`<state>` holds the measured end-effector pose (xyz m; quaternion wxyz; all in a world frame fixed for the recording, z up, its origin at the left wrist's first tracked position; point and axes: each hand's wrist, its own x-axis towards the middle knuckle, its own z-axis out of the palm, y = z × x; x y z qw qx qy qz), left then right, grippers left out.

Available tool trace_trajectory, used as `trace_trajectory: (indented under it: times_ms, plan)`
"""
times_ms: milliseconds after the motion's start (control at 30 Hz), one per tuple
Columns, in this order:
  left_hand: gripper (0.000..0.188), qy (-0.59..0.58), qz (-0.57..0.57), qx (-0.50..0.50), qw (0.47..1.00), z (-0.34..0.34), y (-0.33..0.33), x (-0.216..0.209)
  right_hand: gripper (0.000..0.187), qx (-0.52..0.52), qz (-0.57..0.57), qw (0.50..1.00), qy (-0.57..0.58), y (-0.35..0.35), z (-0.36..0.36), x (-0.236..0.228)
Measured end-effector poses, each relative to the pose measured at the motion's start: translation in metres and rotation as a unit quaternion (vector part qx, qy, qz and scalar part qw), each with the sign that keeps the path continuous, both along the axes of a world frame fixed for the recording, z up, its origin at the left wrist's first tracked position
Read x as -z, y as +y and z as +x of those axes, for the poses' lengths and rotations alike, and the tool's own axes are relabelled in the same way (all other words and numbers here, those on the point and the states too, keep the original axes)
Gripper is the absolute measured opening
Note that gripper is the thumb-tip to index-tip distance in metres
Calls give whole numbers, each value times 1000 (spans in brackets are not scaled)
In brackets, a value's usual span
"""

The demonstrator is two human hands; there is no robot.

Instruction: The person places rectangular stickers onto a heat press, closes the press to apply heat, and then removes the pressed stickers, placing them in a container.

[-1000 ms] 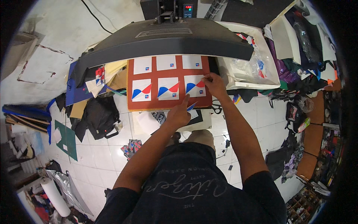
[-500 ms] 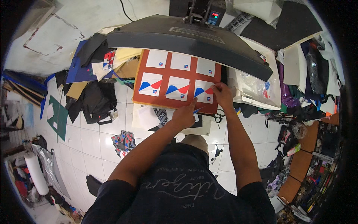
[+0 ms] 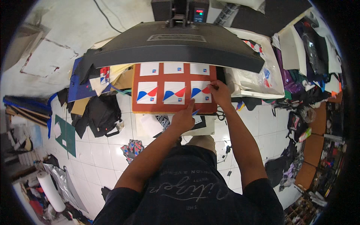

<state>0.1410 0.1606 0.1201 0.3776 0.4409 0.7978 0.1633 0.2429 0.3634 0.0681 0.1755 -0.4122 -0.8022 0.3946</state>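
On the reddish-brown pad (image 3: 161,109) lie white squares in two rows, each with a small blue mark. Those of the front row also bear wavy blue-and-red cutouts. My right hand (image 3: 221,93) is closed in a pinch at the red end of the cutout (image 3: 198,92) on the front right square (image 3: 202,99). My left hand (image 3: 183,120) points its index finger onto that square's lower left edge. A small blue-tipped piece (image 3: 195,112) sticks out from the left hand's curled fingers. The dark upper plate (image 3: 168,54) of a heat press stands raised, partly covering the back row.
A white tray (image 3: 258,93) with plastic-wrapped things stands to the right of the press. Scissors (image 3: 221,116) lie by the pad's front right corner. A black bag (image 3: 101,114) and a heap of patterned pieces (image 3: 132,149) are at the left. Fabrics (image 3: 311,56) are piled at the far right.
The whole view has shifted and levelled, so the press looks straighter. Both hands stay at the front right square, with little visible movement of the cutout.
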Motion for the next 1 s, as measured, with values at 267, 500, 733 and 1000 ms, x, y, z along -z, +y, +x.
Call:
trace_trajectory:
  times_ms: [267,500,733,1000]
  plan:
    - [80,31,67,0,997,-1,-3,9,26,-16,13,999,-41,-1,-7,-14]
    - [76,27,44,-16,999,-4,-4,4,28,-43,21,998,-50,-1,-7,-17]
    - [71,21,61,-16,998,-1,-2,-5,31,-43,12,998,-44,4,-2,-17]
    - [75,67,50,10,996,1,-2,5,37,-51,17,997,-52,3,-2,-21]
